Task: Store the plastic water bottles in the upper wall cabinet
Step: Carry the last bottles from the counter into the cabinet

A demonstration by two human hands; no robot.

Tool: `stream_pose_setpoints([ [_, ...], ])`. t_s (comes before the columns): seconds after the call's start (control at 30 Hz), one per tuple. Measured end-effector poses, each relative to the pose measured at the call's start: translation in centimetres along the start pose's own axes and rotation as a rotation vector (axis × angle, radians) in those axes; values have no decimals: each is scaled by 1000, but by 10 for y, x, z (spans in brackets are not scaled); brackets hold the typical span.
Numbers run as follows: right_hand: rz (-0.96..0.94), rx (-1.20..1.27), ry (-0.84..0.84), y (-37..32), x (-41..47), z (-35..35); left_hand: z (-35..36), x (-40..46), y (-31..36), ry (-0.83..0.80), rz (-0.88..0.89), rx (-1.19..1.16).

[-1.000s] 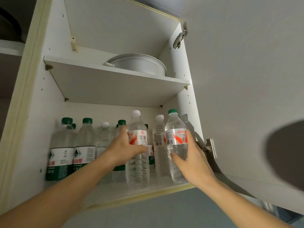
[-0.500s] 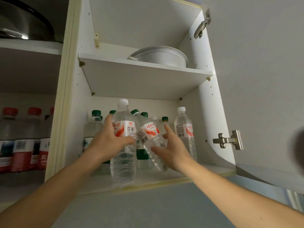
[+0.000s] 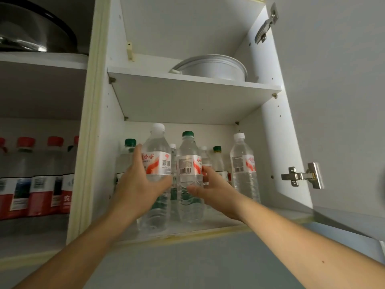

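Both hands reach into the lower shelf [image 3: 218, 228] of the open wall cabinet. My left hand [image 3: 141, 184] grips a clear white-capped bottle [image 3: 157, 155] with a red and white label, standing at the shelf front. My right hand [image 3: 210, 187] holds a green-capped bottle [image 3: 188, 163] upright right beside it; its fingers curl round the bottle's right side. A third white-capped bottle [image 3: 243, 167] stands alone to the right. Several green-capped bottles [image 3: 129, 149] stand behind, partly hidden.
The cabinet door [image 3: 337, 101] hangs open on the right with its hinge [image 3: 302, 176] sticking out. A white pot [image 3: 210, 66] sits on the upper shelf. The left compartment holds several red-capped bottles [image 3: 41, 178] and a metal lid [image 3: 31, 34] above.
The green-capped bottle in my right hand has moved left from the shelf's right side, tilted on the way and now stands upright against the left-hand bottle. The view shifted left.
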State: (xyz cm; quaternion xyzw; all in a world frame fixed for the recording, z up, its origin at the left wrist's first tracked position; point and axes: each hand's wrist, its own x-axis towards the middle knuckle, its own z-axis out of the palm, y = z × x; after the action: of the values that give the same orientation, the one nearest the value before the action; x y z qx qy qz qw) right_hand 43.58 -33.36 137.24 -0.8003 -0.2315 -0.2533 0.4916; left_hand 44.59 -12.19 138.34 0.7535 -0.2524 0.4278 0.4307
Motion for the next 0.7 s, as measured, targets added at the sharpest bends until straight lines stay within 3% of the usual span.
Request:
stream_pose_setpoints([
  [0.13, -20, -58, 11, 0, -1, -2, 10, 2, -4, 59, 2, -14],
  [0.3, -62, -124, 76, -1, -5, -5, 10, 8, -2, -4, -34, -92],
  [0.47, -286, -566, 683, 5, -16, -60, 2, 4, 12, -69, -64, -263],
  [0.53, -158, -617, 768, 12, -15, -80, 6, 3, 22, -108, -63, -384],
  [0.63, 223, -521, 602, 26, -9, -96, 16, 5, 44, -167, -41, -510],
  [0.7, 293, -292, 405, 34, -6, -101, 20, 9, 58, -169, -17, -537],
])
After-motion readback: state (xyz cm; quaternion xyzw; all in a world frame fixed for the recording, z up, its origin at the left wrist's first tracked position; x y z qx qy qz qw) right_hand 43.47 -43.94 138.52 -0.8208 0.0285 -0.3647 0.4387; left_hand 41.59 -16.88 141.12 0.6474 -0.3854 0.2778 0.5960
